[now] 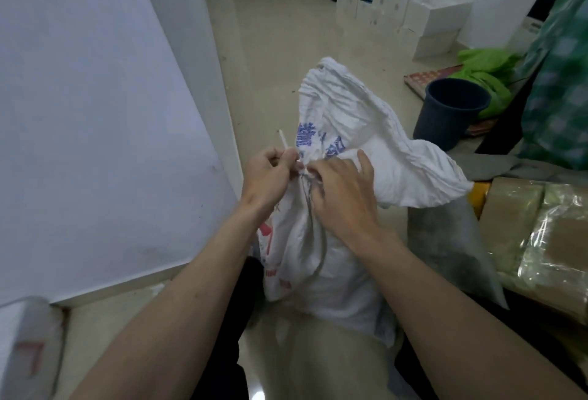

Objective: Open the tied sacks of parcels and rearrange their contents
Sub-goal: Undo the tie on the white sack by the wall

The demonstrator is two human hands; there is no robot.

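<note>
Sack (334,240) of white cloth stands on the floor (280,49) between the person's arms, tied shut at its neck. The left hand (270,177) curls its fingers and pinches the thin white tie (288,148). The right hand (343,189) grips the bunched neck, fingers bent. A dark bucket (448,113) sits near.

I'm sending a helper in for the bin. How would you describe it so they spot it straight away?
Look right of the white sack being untied in the middle of the floor. Just beyond the sack's flared mouth stands a dark round bin, open at the top. Unlike the white boxes behind it, it is dark and tapered, with crumpled bright green plastic beside it.
</note>
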